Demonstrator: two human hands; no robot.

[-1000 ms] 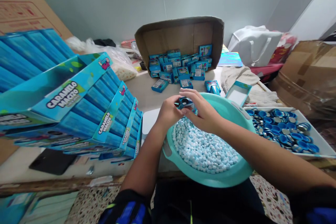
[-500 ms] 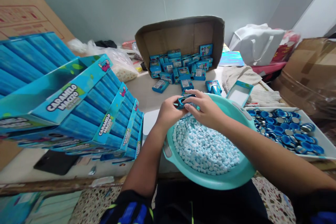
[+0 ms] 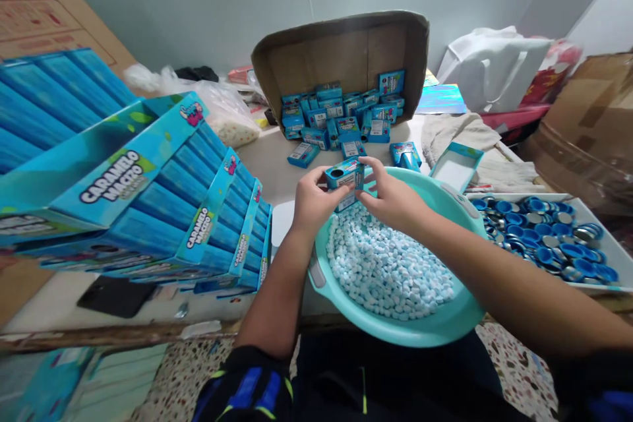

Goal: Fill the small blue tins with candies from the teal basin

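A small blue candy box [image 3: 347,179] is held above the back-left rim of a turquoise basin [image 3: 395,336]. A dark round opening shows in its top face near the left end. My left hand [image 3: 315,201] is closed round the left end, thumb across the front. My right hand [image 3: 393,201] grips the right end between thumb and fingertips. Beneath them, pale blue and white candies [image 3: 390,270] lie in the basin. Behind, similar small boxes [image 3: 346,125] fill a tipped cardboard box [image 3: 341,56], and a few lie in front of it.
Stacked blue display cartons [image 3: 143,191] rise at the left. On the right, a white tray [image 3: 613,260] holds many blue and silver round caps [image 3: 548,237]. An open small carton [image 3: 457,168] lies behind the basin, near a cloth [image 3: 459,128]. A dark phone [image 3: 116,297] lies at front left.
The small candy box has turned, so its printed front and top with the round opening now show. My right fingers have moved from over its top to its right end.
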